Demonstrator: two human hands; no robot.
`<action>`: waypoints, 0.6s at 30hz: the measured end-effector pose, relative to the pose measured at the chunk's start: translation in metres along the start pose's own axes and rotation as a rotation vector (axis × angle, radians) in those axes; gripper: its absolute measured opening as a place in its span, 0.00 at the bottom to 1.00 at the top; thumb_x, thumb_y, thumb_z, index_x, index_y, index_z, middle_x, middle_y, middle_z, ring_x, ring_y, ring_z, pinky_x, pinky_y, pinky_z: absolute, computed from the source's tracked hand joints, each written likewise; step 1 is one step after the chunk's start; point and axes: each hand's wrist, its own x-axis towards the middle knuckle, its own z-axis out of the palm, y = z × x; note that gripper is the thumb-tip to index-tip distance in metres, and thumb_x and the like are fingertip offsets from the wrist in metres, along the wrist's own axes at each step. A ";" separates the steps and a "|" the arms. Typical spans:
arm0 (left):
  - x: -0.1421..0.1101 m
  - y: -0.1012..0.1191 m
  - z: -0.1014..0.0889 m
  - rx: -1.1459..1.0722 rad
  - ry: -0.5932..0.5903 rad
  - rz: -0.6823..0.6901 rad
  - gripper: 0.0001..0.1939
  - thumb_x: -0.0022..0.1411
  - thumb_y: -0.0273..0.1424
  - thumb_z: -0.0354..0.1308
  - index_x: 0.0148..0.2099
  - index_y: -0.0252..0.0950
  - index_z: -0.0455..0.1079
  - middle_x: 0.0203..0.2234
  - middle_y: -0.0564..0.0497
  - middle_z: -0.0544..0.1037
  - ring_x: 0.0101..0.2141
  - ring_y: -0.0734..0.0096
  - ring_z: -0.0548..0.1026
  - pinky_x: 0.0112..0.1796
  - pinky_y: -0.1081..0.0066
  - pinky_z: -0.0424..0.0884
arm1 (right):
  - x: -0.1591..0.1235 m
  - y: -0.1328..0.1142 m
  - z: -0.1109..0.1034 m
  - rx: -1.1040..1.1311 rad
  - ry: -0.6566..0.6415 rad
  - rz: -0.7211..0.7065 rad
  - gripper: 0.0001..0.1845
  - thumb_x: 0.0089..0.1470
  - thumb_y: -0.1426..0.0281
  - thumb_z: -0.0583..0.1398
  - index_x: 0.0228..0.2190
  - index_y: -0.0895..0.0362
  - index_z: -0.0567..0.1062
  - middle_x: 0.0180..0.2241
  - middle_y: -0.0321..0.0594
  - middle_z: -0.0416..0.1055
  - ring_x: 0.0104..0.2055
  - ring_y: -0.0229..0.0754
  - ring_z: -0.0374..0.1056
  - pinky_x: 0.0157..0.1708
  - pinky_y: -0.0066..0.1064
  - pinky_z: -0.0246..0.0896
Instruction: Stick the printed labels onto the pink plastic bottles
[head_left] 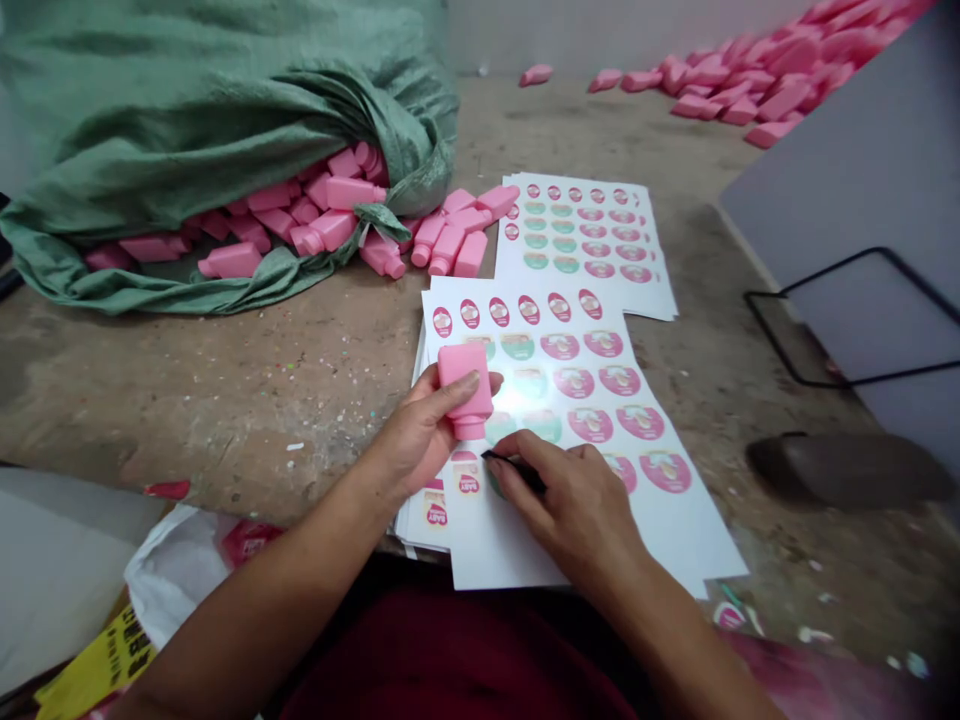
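Left hand [420,435] gripping pink bottle [466,390], green sack [195,130] spilling pink bottles [330,215]

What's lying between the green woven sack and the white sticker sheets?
In the head view, loose pink plastic bottles lie there, spilled from the mouth of the green woven sack up to the edge of the white sticker sheets.
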 end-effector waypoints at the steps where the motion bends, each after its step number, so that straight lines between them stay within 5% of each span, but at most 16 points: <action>1: 0.000 -0.002 -0.001 -0.007 -0.006 0.009 0.17 0.60 0.24 0.61 0.52 0.30 0.70 0.37 0.43 0.80 0.46 0.63 0.76 0.55 0.63 0.64 | 0.000 0.000 0.001 -0.013 0.023 -0.014 0.05 0.60 0.68 0.57 0.33 0.53 0.74 0.25 0.31 0.78 0.21 0.40 0.64 0.30 0.32 0.51; 8: -0.007 -0.006 0.000 -0.055 0.013 0.043 0.17 0.58 0.24 0.62 0.50 0.31 0.69 0.39 0.43 0.80 0.50 0.61 0.75 0.56 0.63 0.64 | -0.001 -0.004 0.005 -0.163 0.141 -0.091 0.09 0.60 0.70 0.56 0.30 0.56 0.74 0.22 0.33 0.76 0.17 0.38 0.57 0.29 0.33 0.48; 18: -0.005 -0.009 -0.006 -0.011 -0.035 0.056 0.17 0.55 0.28 0.66 0.48 0.33 0.70 0.37 0.44 0.80 0.47 0.62 0.74 0.54 0.64 0.62 | 0.000 -0.008 0.002 -0.097 0.001 0.042 0.10 0.60 0.66 0.53 0.31 0.53 0.73 0.22 0.35 0.76 0.20 0.40 0.64 0.27 0.31 0.48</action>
